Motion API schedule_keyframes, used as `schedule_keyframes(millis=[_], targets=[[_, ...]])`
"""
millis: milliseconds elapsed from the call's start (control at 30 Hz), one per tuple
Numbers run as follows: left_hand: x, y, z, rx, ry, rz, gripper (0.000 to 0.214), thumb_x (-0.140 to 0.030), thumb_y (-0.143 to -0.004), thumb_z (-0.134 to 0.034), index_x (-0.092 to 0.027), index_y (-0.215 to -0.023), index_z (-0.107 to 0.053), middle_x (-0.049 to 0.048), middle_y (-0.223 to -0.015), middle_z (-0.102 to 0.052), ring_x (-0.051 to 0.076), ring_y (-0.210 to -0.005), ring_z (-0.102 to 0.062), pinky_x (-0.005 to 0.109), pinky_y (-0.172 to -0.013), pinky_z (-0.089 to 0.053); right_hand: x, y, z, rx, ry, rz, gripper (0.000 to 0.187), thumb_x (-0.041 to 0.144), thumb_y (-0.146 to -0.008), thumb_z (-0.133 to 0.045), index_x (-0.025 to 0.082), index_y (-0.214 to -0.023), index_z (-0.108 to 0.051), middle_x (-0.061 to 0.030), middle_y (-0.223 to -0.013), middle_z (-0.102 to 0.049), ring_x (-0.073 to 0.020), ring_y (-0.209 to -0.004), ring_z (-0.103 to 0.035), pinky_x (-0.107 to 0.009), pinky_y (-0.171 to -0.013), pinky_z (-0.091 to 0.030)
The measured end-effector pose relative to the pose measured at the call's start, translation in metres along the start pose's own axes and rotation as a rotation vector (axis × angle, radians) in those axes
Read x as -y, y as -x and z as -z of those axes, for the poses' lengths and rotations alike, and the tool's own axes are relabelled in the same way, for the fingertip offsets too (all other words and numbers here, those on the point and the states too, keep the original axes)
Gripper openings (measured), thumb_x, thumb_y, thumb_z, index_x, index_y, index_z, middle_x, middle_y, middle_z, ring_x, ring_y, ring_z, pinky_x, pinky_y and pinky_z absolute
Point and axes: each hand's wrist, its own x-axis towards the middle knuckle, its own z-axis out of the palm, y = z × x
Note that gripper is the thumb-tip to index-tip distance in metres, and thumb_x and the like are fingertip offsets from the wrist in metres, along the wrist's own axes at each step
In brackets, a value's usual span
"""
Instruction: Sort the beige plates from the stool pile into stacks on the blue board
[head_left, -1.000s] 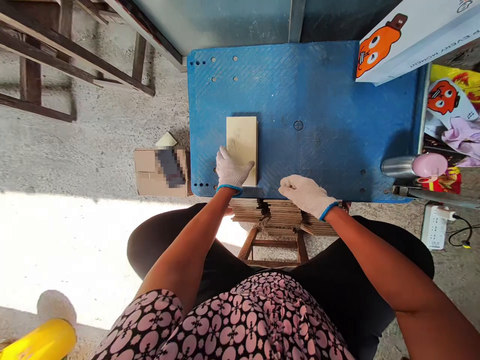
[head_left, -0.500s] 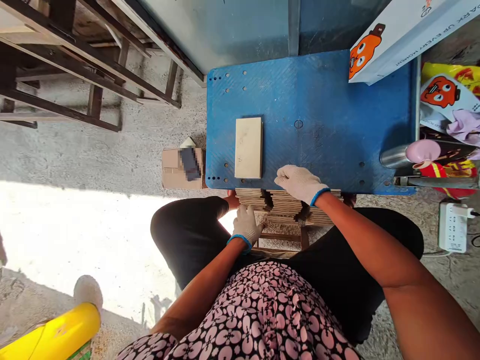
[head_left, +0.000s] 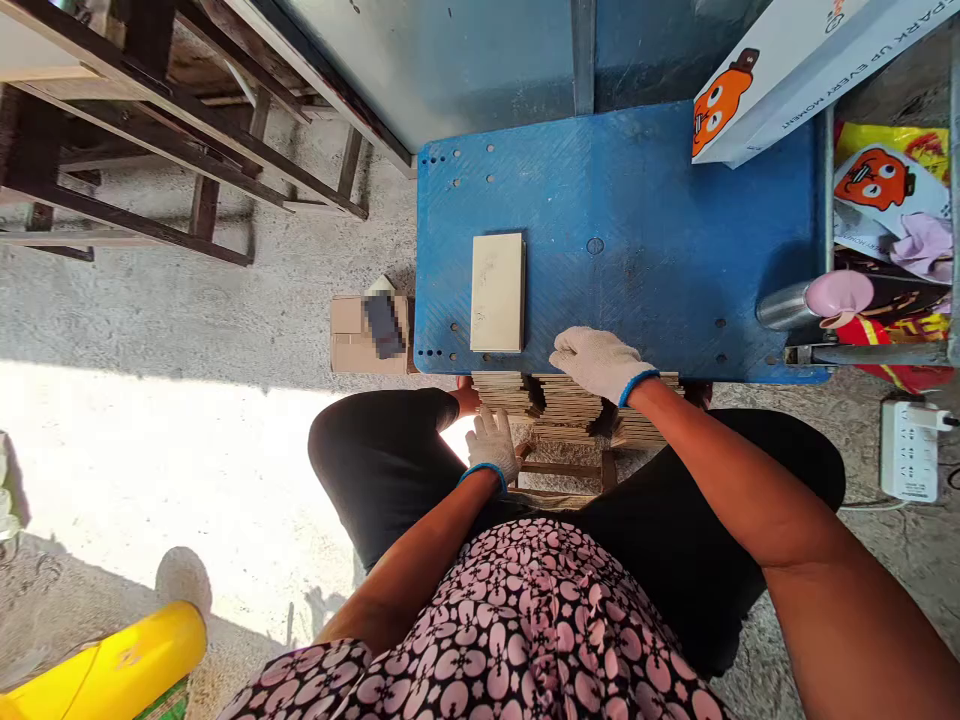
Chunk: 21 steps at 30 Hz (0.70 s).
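My left hand (head_left: 493, 445), in a pale knit glove with a blue cuff, has its fingers spread against the lower front of a stack of thin wooden boards (head_left: 499, 393). My right hand (head_left: 598, 362), gloved alike, is closed at the near edge of the blue tabletop (head_left: 645, 230). Its curled fingers hide whatever may be in them. Below it, another stack of thin boards (head_left: 568, 412) stands between my knees. On the tabletop, left of my right hand, lies a small pile of pale rectangular boards (head_left: 497, 293) with a few dark marks.
A white paper bag (head_left: 780, 95) stands at the table's back right. A steel flask with a pink lid (head_left: 840, 293) lies at the right edge. A power strip (head_left: 909, 450) is on the right. At left are a cardboard box (head_left: 351, 335) and wooden frames (head_left: 202, 215).
The fingers of my left hand have spread a little more against the stack. My right hand stays closed in nearly the same place, and the view has shifted slightly.
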Motion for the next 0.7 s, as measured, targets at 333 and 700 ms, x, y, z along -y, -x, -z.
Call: schedule_keyframes(millis=[333,700], targets=[[-0.003,0.002,0.001,0.068,-0.065,0.019,0.090,-0.049,-0.087,-0.054,-0.005,-0.155,-0.016,0.0266,-0.160,-0.009,0.041,-0.146,-0.017,0.049,-0.112,-0.023,0.002,0.000,0.000,0.040,0.031,-0.013,0.025,0.043,-0.090,-0.051,0.025,-0.097,-0.067,-0.0036,-0.101,-0.069,-0.0186,-0.081,-0.058,-0.028,-0.064,-0.034],[0.001,-0.004,0.011,-0.043,-0.049,-0.051,0.038,-0.023,-0.091,-0.047,-0.002,-0.119,-0.060,0.0240,-0.117,-0.061,0.032,-0.112,-0.056,0.040,-0.096,-0.041,0.001,0.000,-0.003,0.036,0.066,0.002,0.025,0.041,-0.090,-0.051,0.024,-0.098,-0.068,-0.0054,-0.105,-0.070,-0.0201,-0.086,-0.060,-0.029,-0.066,-0.035]])
